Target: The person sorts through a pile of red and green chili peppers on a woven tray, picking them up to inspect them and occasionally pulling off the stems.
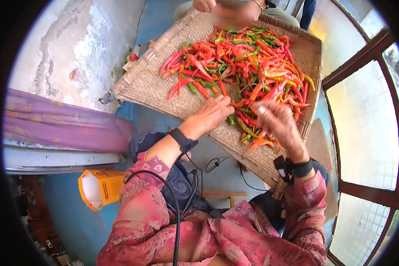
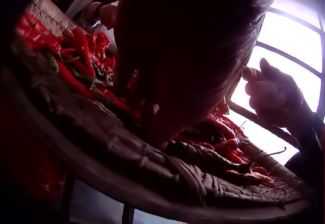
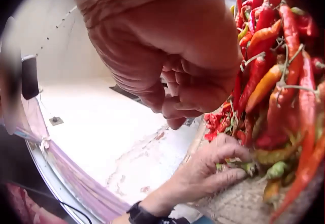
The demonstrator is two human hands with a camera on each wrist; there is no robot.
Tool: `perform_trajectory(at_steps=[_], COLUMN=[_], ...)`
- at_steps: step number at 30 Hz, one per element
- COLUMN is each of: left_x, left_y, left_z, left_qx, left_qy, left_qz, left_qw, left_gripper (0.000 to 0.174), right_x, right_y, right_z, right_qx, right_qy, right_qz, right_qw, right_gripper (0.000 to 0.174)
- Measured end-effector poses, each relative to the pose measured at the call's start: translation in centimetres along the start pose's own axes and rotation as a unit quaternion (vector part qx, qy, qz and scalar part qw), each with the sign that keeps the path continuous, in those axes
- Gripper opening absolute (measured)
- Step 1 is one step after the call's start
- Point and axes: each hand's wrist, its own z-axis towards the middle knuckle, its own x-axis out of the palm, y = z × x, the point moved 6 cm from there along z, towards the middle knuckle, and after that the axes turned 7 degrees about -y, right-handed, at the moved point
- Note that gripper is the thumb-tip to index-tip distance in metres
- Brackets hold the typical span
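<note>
While the left hand (image 1: 209, 116) pinches a green pepper (image 3: 250, 168) low over the woven tray (image 1: 142, 84) (probably for steadiness), the right hand (image 1: 281, 128) hovers, fingers curled, nothing visible inside.

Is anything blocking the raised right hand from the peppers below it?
Nothing visible. Only air separates the right hand from the peppers in the woven tray; the left hand is off to one side.

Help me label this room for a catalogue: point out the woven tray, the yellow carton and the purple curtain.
Woven tray (image 1: 146, 86), head view: bare weave at its left.
Yellow carton (image 1: 113, 186), head view: side panel.
Purple curtain (image 1: 64, 122), head view: middle of the folds.
</note>
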Motion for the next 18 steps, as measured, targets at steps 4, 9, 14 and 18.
perform_trajectory(at_steps=[4,9,14,18], left_x=[-1.5,-1.8,-2.6,-6.1], left_y=[-1.3,-3.1,-2.7,2.1], left_z=[0.1,0.0,0.2,0.1], left_qx=[0.03,0.034,0.01,-0.105], left_qy=[-0.032,0.006,0.04,0.023], left_qz=[0.025,-0.122,-0.191,-0.158], left_qw=[0.999,0.992,0.981,0.982], left_gripper=[0.017,0.023,0.02,0.02], right_x=[2.6,3.9,4.2,2.6], right_y=[-1.1,-1.8,-3.3,-2.4], right_z=[-1.2,-1.6,-1.4,-0.7], right_qx=[-0.139,-0.201,-0.184,-0.131], right_qy=[0.016,-0.016,0.037,0.028], right_qz=[-0.214,-0.371,-0.356,-0.323], right_qw=[0.967,0.907,0.915,0.937], right_gripper=[0.026,0.031,0.015,0.017])
